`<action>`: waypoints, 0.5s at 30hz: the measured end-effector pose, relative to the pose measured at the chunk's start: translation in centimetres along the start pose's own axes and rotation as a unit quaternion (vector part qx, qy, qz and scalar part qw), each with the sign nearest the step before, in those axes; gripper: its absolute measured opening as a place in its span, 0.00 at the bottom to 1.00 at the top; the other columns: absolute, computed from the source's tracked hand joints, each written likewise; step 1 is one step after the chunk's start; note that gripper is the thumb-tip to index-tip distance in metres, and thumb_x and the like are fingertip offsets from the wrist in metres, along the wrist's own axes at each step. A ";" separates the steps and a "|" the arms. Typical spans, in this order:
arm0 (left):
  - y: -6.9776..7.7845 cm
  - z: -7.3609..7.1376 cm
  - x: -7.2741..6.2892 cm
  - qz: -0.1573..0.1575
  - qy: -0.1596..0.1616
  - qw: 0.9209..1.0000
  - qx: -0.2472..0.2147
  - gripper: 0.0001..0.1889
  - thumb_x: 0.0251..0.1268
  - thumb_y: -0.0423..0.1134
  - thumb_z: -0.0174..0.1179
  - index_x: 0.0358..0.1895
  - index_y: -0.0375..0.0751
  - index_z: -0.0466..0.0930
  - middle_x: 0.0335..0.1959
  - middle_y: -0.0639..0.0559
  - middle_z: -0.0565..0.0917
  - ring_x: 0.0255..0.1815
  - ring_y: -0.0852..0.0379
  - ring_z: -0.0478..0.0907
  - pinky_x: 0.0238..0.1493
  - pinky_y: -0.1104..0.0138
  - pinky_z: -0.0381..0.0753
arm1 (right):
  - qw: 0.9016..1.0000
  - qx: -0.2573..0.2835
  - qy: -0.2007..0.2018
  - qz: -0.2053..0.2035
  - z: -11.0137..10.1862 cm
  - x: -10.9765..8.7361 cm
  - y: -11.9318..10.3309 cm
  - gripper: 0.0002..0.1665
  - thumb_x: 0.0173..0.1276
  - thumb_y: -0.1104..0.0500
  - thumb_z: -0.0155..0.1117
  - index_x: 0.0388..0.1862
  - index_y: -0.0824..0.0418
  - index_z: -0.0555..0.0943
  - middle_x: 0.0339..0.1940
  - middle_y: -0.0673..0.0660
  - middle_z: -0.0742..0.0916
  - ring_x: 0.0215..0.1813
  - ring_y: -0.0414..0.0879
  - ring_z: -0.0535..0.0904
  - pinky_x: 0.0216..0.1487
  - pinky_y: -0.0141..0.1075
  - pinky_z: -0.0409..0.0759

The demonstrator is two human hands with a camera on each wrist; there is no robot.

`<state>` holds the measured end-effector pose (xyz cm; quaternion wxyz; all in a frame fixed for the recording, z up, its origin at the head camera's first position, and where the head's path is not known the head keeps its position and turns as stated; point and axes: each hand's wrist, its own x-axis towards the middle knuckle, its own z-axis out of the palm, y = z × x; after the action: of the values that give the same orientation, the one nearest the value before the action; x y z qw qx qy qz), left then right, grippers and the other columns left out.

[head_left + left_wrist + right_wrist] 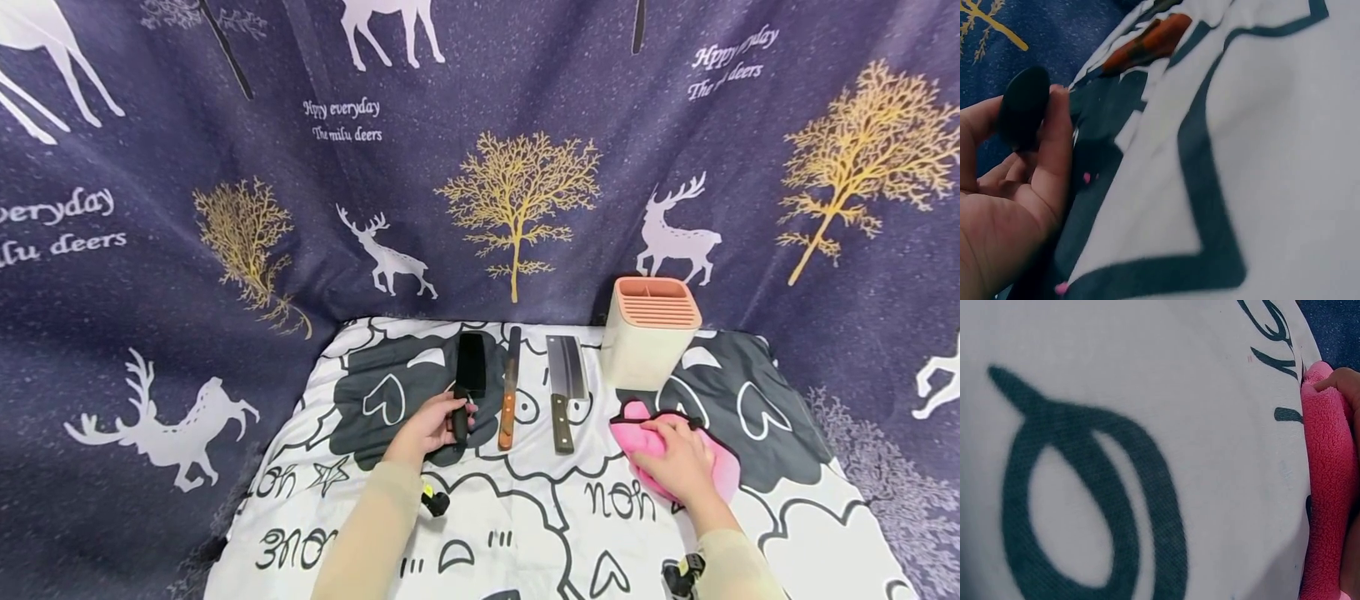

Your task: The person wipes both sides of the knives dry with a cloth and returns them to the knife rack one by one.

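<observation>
In the head view my left hand point(435, 423) pinches the black handle of a kitchen knife with a broad dark blade point(471, 360), which points away from me. The left wrist view shows the butt of that handle point(1025, 107) between the thumb and fingers of the left hand point(1007, 212). At the right, my right hand point(677, 460) grips a fluffy pink cloth point(726, 475) with a dark edge. That cloth point(1330, 481) appears bunched under the fingers in the right wrist view.
Between the hands lie a slim knife with an orange-brown handle point(507, 417) and a cleaver point(567, 367) with a dark handle. A cream knife block point(637, 350) with a slotted orange top stands behind the cloth. A patterned curtain point(480, 250) hangs behind the cloth-covered surface point(517, 508).
</observation>
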<state>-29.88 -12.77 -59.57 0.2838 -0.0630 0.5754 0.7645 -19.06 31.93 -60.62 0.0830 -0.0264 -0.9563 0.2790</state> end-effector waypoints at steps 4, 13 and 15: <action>-0.4 0.5 -0.2 0.021 0.009 0.999 -0.031 0.22 0.81 0.42 0.52 0.69 0.37 0.64 0.44 0.58 0.89 0.34 0.61 0.85 0.29 0.67 0.84 | 1.000 0.002 0.001 0.004 0.1 0.1 0.1 0.35 0.54 0.45 0.78 0.60 0.53 0.80 0.63 0.62 0.75 0.68 0.70 0.65 0.61 0.72 0.52; -1.8 1.6 0.0 0.042 0.041 0.997 -0.052 0.25 0.79 0.40 0.55 0.71 0.31 0.63 0.37 0.57 0.89 0.31 0.61 0.86 0.30 0.66 0.87 | 1.000 0.003 0.007 -0.008 0.2 0.0 0.1 0.31 0.59 0.47 0.75 0.60 0.53 0.81 0.62 0.62 0.75 0.63 0.66 0.69 0.56 0.67 0.57; -2.0 1.7 0.2 0.048 0.047 0.997 -0.045 0.25 0.79 0.40 0.55 0.70 0.30 0.64 0.38 0.56 0.89 0.32 0.61 0.86 0.30 0.66 0.87 | 1.000 -0.002 0.009 -0.018 0.1 -0.2 0.0 0.28 0.63 0.47 0.73 0.61 0.53 0.82 0.62 0.63 0.76 0.61 0.67 0.70 0.55 0.65 0.58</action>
<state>-28.62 -10.78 -60.77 0.2161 -0.0838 0.5559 0.7983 -18.84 31.85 -60.69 0.0963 -0.0120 -0.9564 0.2755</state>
